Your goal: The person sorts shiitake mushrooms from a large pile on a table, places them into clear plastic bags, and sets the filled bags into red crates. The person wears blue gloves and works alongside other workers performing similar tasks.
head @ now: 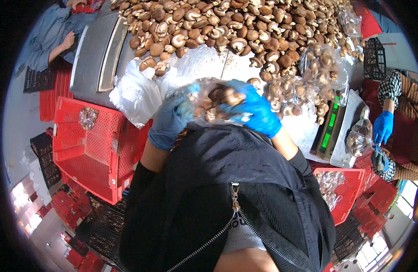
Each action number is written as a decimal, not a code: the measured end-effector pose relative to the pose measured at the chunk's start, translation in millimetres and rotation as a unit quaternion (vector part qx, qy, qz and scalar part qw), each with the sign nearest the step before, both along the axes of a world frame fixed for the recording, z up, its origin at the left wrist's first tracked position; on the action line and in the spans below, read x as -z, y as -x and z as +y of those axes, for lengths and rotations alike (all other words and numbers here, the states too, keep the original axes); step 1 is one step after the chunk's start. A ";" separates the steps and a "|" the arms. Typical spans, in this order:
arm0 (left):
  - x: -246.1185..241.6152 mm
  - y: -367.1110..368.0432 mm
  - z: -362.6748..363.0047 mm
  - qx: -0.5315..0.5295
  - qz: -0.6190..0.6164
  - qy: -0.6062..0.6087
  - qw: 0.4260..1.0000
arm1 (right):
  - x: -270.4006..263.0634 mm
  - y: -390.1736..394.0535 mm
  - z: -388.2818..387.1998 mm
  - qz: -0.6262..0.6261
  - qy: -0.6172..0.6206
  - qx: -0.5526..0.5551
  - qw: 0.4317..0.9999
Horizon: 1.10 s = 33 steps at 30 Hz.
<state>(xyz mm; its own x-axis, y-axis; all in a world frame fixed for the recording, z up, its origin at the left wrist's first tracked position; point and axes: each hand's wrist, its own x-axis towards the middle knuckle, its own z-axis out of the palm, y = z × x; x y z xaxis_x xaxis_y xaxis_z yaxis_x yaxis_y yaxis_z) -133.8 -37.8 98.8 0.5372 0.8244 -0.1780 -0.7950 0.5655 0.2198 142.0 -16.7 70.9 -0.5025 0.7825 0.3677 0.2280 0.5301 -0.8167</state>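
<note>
Close to my body, a clear plastic bag (209, 114) with brown shiitake mushrooms in it is held between my two gloved hands. My left hand (173, 114), in a blue glove, grips the bag's left side. On the other side is my right hand (258, 110), also blue-gloved and blurred by motion, its fingers around mushrooms (234, 97) at the bag. Whether those mushrooms lie inside the film or above it is hard to tell. A large heap of loose shiitake mushrooms (226, 25) covers the metal table (209, 63) beyond my hands.
White plastic bags (136, 91) lie to my left, above a red crate (88, 149) holding one filled bag (88, 118). At right are filled mushroom bags (289, 93) and a scale (348, 132) with lit green displays. A co-worker's gloved hands (382, 127) hold another bag (360, 137) there.
</note>
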 end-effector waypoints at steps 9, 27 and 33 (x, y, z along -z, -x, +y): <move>-20.2 -37.6 0.7 -0.148 0.483 -0.197 0.840 | 2.3 -19.8 -12.1 0.176 0.276 0.073 0.942; 20.7 -6.0 35.0 -0.397 0.631 -0.358 0.562 | 27.9 41.5 48.1 -0.128 0.237 0.139 0.953; 135.8 84.5 46.4 -0.286 0.895 -0.007 0.341 | -20.1 57.7 93.4 -0.033 0.281 0.031 0.959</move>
